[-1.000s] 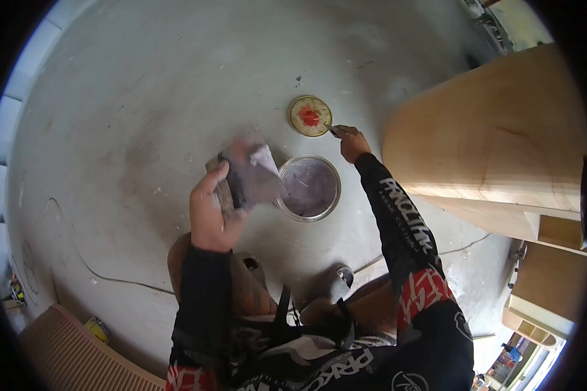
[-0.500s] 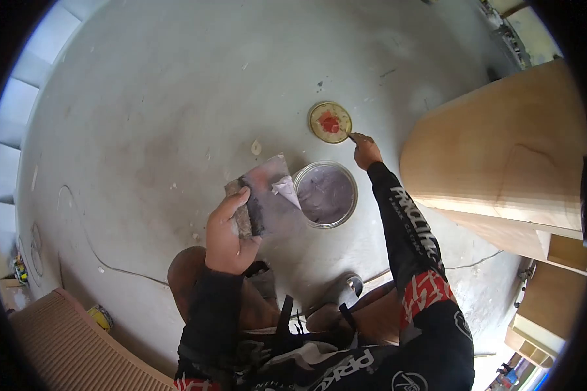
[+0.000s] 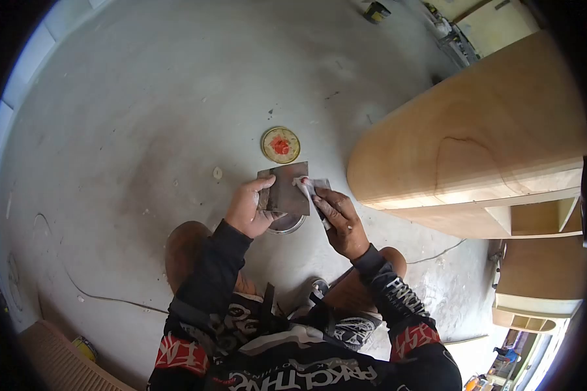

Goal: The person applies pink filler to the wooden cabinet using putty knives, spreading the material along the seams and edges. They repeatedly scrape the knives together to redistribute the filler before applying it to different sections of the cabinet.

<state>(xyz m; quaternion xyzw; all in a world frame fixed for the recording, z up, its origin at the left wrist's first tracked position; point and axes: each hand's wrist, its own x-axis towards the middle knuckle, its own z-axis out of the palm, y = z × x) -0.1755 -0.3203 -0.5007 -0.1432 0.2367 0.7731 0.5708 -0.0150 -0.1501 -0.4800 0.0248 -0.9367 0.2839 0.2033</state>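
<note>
The person's left hand [image 3: 248,210] reaches forward, fingers clasping the handle side of a flat, squarish grey metal plate [image 3: 287,193]; the plate's free edge points right, toward the other hand. The right hand [image 3: 344,227] angles inward, palm down, fingers closed around a thin grey metal scraper [image 3: 322,185]. Its long axis runs away from the body, blade foremost, beside the pale, red-spotted paste [image 3: 303,183] at the plate's right edge. The plate hangs above the round metal can [image 3: 289,227], partly covering it, near the round, red-smeared lid [image 3: 280,144] on the grey floor [image 3: 195,117].
</note>
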